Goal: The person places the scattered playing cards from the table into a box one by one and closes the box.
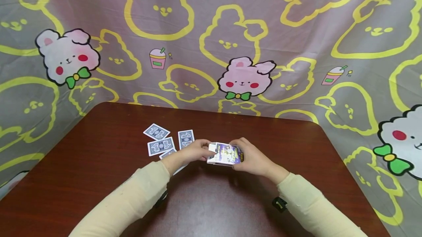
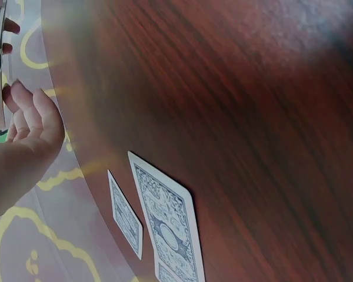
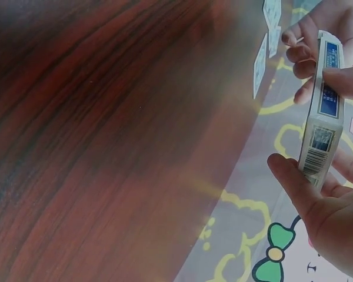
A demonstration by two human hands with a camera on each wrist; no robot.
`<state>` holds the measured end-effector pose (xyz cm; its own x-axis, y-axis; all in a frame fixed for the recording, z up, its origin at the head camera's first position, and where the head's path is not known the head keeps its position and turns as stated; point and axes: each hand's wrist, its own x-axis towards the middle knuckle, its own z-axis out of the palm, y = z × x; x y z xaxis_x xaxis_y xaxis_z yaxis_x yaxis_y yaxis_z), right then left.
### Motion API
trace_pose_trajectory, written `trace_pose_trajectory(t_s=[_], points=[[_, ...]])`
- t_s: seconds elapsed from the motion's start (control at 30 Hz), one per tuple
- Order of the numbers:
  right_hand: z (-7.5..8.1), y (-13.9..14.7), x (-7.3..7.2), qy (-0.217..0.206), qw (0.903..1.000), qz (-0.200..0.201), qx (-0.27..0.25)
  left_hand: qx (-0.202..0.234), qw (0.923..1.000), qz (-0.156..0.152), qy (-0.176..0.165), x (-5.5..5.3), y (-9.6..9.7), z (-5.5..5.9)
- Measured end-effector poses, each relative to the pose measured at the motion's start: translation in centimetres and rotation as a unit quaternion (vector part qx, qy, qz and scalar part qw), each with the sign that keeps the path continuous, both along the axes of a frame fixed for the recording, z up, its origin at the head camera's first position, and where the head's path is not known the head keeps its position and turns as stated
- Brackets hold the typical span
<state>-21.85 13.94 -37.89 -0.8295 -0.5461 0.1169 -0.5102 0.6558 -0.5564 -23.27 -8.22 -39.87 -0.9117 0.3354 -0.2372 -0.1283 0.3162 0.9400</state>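
Note:
My right hand [image 1: 253,158] grips a small printed card box [image 1: 228,154] by its right end, above the table. The box has a shiny purple and yellow face; its narrow white side with blue labels and a barcode [image 3: 315,160] shows in the right wrist view. At the left end, near a white flap, my left hand [image 1: 195,151] holds the box, thumb [image 3: 344,82] on its side and other fingers behind. Several blue-and-white patterned playing cards [image 1: 160,146] lie face down beside and beyond the left hand, some partly hidden by the left arm.
A dark reddish-brown wooden table [image 1: 105,149] fills the working area. Behind it and along its sides hangs a grey curtain [image 1: 184,54] with yellow outlines and rabbit faces. A dark strap piece [image 1: 280,204] sits by the right sleeve.

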Motion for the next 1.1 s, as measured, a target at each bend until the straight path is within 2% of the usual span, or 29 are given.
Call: trace_pose_trajectory(t_s=[0.37, 0.63, 0.7, 0.77, 0.83, 0.87, 0.93, 1.0, 1.1], points=[[0.1, 0.1, 0.1, -0.003, 1.0000, 0.003, -0.002, -0.032, 0.9994, 0.011, 0.012, 0.1, 0.6, -0.2], [0.3, 0.3, 0.0, -0.002, 0.9999, -0.011, -0.002, -0.032, 0.9994, -0.008, -0.002, -0.5, -0.8, -0.2], [0.2, 0.4, -0.1, -0.004, 0.9999, -0.014, 0.001, -0.050, 0.9987, -0.005, 0.010, -0.7, -1.7, 0.2], [0.1, 0.5, -0.1, -0.006, 0.9999, -0.016, 0.004, -0.089, 0.9949, -0.002, 0.048, -0.8, -2.9, 0.7], [0.1, 0.6, -0.1, -0.006, 0.9998, -0.016, 0.003, -0.160, 0.9814, 0.008, 0.106, -0.9, -4.3, 1.3], [0.1, 0.6, -0.1, -0.004, 0.9999, -0.016, 0.003, -0.204, 0.9695, 0.010, 0.136, -0.9, -5.0, 1.5], [0.0, 0.7, -0.2, -0.002, 0.9998, -0.017, 0.001, -0.290, 0.9377, 0.006, 0.191, -1.1, -6.6, 1.9], [0.0, 0.9, -0.2, -0.002, 0.9998, -0.019, 0.001, -0.358, 0.9061, -0.010, 0.226, -1.1, -7.9, 2.1], [-0.2, 1.1, -0.2, -0.007, 0.9997, -0.022, 0.001, -0.420, 0.8695, -0.047, 0.255, -1.1, -9.1, 1.8]])
